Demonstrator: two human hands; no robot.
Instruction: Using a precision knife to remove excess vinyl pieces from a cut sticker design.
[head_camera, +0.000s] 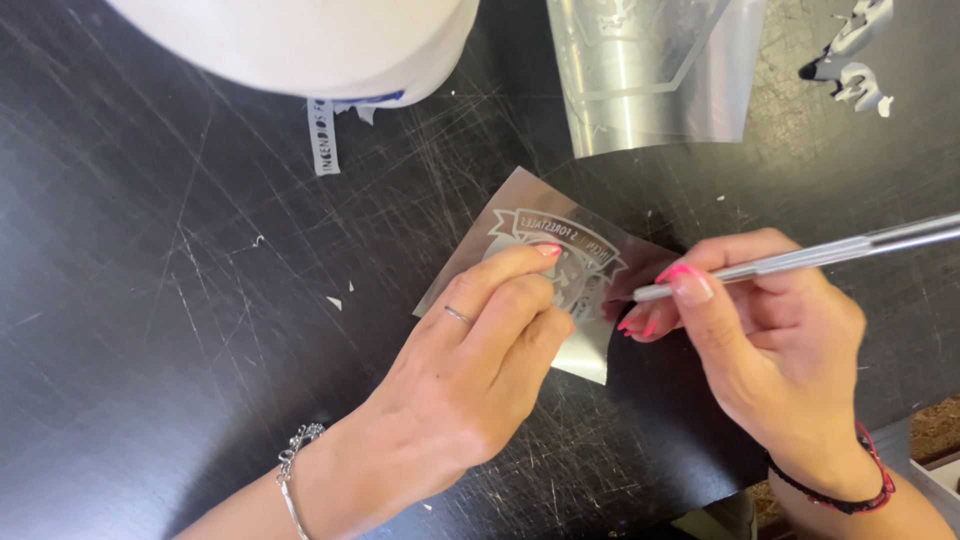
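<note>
While the left hand (470, 370) presses flat w/ fingers together on the silver vinyl sheet (545, 265), index tip lies on the cut crest design, ring on one finger, bracelet at wrist. Right hand (765, 350) is clamped round a thin silver weeding tool (800, 258), thumb & fingers pinched tight, tool tip touching the sheet's right part. Sheet lies mid-table on the black scratched table (150, 300), tilted, its near corner under the left knuckles.

Far left: big white roll (310, 40) w/ a printed strip hanging off it, well apart from the hands. Far centre-right: a second silver sheet (655, 70), curled, just beyond the worked one. Far right corner: small silver scraps (855, 60). Tiny white bits dot the table's left side.

Table edge runs near right, below the right wrist; left half of table is open
</note>
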